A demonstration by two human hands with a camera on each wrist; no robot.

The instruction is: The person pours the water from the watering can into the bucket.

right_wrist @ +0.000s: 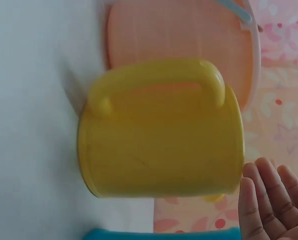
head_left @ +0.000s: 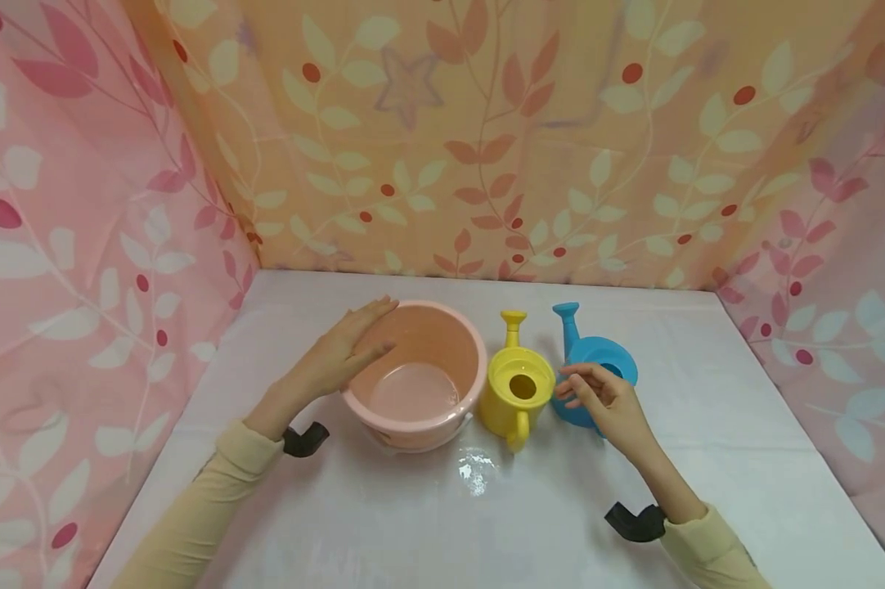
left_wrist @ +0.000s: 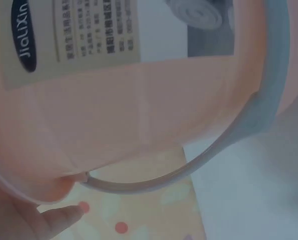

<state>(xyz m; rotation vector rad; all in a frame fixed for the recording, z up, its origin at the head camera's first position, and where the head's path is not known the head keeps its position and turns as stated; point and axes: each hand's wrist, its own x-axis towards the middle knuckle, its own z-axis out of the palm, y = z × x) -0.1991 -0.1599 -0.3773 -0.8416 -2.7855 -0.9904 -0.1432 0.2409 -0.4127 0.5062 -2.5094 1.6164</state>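
Observation:
My left hand (head_left: pixel 343 348) rests on the left rim of a pink plastic bucket (head_left: pixel 406 438), fingers straight and thumb reaching over the inside. The bucket's label and its pale handle (left_wrist: pixel 209 155) show in the left wrist view. To the right of the bucket stands a yellow watering can (head_left: pixel 497 409), upright, spout pointing away. My right hand (head_left: pixel 612 405), fingers loosely bent, hovers in front of a blue watering can (head_left: pixel 612 350) and partly hides it. In the right wrist view its fingertips are close to the yellow can's top edge; whether they touch it I cannot tell.
A white-covered table (head_left: pixel 384 532) carries everything. A shiny patch (head_left: pixel 477 470) lies in front of the bucket. Leaf-patterned cloth (head_left: pixel 479 147) hangs behind and on both sides. Black mounts (head_left: pixel 306 440) are strapped at both wrists.

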